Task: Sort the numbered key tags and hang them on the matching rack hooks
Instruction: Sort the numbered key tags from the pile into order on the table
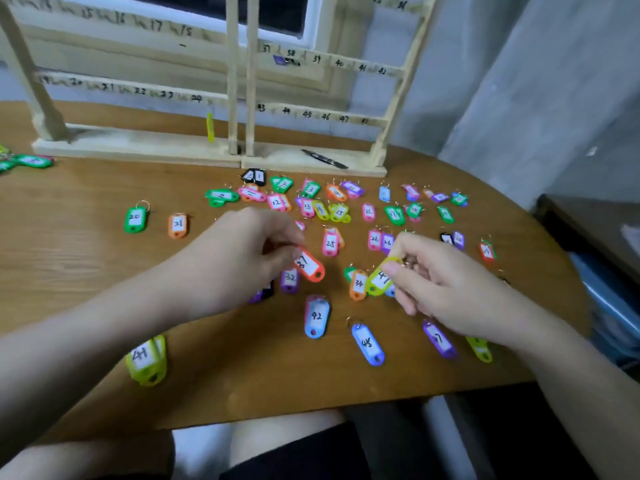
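Head view: the left hand [249, 251] pinches the ring of an orange tag [309, 265] marked 37, hanging just right of its fingertips. The right hand [440, 275] pinches a yellow-green tag [380, 279] at its thumb, above the table [86, 271]. The rack [239, 81] stands beyond both hands.

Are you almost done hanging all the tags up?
Not nearly. Only a yellow tag and a purple tag hang on the rack. The left hand holds orange tag 37; the right hand pinches a yellow-green tag. Dozens still lie on the table.
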{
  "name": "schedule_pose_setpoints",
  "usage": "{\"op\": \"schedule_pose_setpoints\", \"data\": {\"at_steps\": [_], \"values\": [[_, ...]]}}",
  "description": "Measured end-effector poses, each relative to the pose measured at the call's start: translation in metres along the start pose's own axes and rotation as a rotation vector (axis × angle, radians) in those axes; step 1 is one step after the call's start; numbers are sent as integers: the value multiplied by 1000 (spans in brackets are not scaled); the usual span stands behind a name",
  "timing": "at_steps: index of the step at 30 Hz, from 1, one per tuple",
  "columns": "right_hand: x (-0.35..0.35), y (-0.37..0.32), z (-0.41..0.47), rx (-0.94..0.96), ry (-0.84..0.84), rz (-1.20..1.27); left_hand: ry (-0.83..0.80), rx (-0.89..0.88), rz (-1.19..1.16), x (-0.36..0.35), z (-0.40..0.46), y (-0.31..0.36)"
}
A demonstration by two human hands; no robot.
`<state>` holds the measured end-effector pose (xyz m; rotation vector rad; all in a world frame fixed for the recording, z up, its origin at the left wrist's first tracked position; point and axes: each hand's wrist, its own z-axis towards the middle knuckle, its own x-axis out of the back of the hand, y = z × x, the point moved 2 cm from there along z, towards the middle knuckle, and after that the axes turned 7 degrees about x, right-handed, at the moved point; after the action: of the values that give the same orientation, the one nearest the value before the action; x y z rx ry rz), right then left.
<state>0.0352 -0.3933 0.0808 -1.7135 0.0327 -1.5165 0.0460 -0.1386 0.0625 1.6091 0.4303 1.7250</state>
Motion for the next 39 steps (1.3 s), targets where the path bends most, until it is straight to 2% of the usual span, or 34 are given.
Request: {"op": "schedule_pose_setpoints", "data": {"at_steps": [4, 10, 13, 16, 22, 32, 35, 39], "values": [[6, 27, -27, -105, 79, 42, -55, -7, 26, -24, 12, 14], [9, 46, -51, -147, 204, 62, -151, -68, 32, -44, 24, 33], [15, 54, -59, -174, 211, 62, -193, -76, 4, -53, 30, 41], [18, 57, -66, -204, 179, 27, -234, -69, -13, -62, 35, 48], [14, 54, -74, -212, -10, -50, -282, -65, -1, -75, 41, 49], [11, 52, -68, -243, -203, -110, -300, -36, -19, -73, 54, 49], [9, 55, -67, -276, -231, -146, -344, -65, -25, -74, 54, 50], [10, 58, -68, -277, -188, -155, -365, -103, -7, -75, 55, 50]]}}
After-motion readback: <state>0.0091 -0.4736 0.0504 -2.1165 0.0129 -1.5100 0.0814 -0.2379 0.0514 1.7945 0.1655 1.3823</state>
